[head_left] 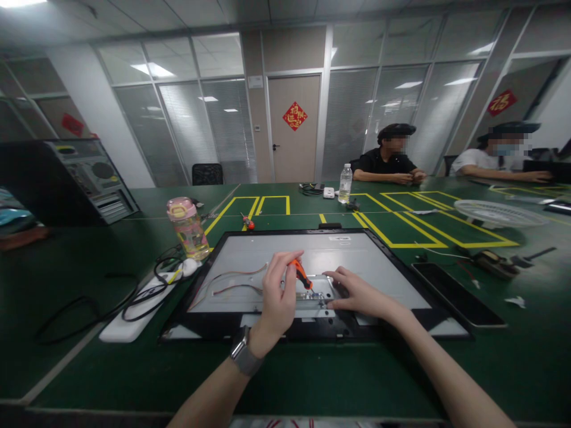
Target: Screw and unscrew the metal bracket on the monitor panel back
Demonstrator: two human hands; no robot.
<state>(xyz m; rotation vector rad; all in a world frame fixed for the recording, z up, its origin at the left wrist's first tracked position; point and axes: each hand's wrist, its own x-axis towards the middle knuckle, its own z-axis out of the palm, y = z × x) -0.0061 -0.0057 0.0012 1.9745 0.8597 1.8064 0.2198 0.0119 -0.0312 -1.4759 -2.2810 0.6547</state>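
A flat monitor panel (357, 255) in a black frame lies face down on the green table, its grey metal back up. My left hand (277, 297), a watch on its wrist, is closed around an orange-handled screwdriver (302, 274) whose tip points down at a small circuit board (317, 295) near the panel's front edge. My right hand (354, 291) rests beside it, fingers pressed flat on the board and panel, holding nothing. Thin wires (232, 282) run across the panel's left half.
A pink-lidded bottle (188, 227), black cables and a white power strip (134, 315) lie left of the panel. A computer case (84, 178) stands far left. A dark phone-like slab (455, 291), tools and a white fan grille (495, 212) lie right. Two people sit at the far side.
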